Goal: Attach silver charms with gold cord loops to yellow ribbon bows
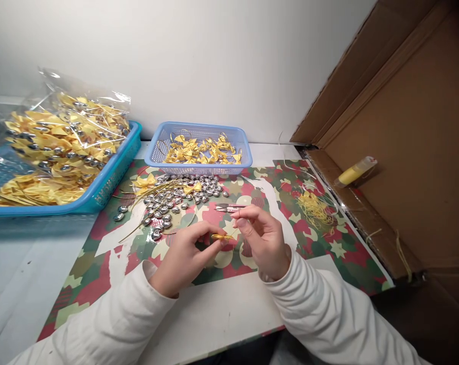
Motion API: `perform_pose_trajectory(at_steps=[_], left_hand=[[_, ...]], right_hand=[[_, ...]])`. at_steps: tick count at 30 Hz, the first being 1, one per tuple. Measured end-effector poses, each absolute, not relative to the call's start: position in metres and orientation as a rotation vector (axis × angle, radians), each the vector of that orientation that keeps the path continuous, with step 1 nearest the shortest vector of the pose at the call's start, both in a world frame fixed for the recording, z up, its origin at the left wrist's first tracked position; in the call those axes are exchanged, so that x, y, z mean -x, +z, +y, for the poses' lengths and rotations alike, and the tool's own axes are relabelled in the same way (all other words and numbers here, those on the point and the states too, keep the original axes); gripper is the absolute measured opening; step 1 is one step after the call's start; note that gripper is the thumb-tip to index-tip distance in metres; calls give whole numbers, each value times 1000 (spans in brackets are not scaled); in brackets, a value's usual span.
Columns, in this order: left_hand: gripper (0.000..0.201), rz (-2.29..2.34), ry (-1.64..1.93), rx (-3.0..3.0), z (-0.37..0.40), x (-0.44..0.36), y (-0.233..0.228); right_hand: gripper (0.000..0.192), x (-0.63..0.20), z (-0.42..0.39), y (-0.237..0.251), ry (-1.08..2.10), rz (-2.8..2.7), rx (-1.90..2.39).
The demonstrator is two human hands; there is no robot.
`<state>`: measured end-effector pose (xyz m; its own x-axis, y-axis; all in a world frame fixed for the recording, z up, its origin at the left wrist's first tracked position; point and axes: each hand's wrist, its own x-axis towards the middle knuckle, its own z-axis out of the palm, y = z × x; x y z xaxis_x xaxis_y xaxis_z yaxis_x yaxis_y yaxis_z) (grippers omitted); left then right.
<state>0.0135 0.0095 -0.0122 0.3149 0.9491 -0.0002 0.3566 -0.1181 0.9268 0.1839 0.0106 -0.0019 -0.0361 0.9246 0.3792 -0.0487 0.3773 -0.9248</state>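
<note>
My left hand (183, 258) and my right hand (263, 241) meet over the patterned mat (100, 238), both pinching a small yellow ribbon bow (222, 236) between fingertips. Just beyond my fingers lie small thread snips (229, 207). A heap of silver heart-shaped beads (176, 200) and loose gold cords (145, 200) spreads across the mat behind my left hand. Both sleeves are white.
A small blue basket (199, 131) with yellow bows stands at the back. A large blue tray (111, 177) at the left holds bagged bows with beads. Yellow thread scraps (315, 208) lie at the right, beside an open cardboard box (412, 152) holding a yellow spool (353, 173).
</note>
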Motion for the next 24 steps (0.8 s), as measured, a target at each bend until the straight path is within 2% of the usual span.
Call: perform_pose_trajectory(at_steps=[10, 16, 24], left_hand=[[27, 1093, 853, -1071, 13, -12, 1], [39, 1110, 827, -1064, 12, -13, -5], [37, 1122, 855, -1236, 11, -11, -7]], right_hand=[[20, -185, 10, 6, 954, -1245, 955], [27, -184, 12, 3, 1006, -1167, 1010], [20, -184, 17, -4, 1055, -1158, 1056]])
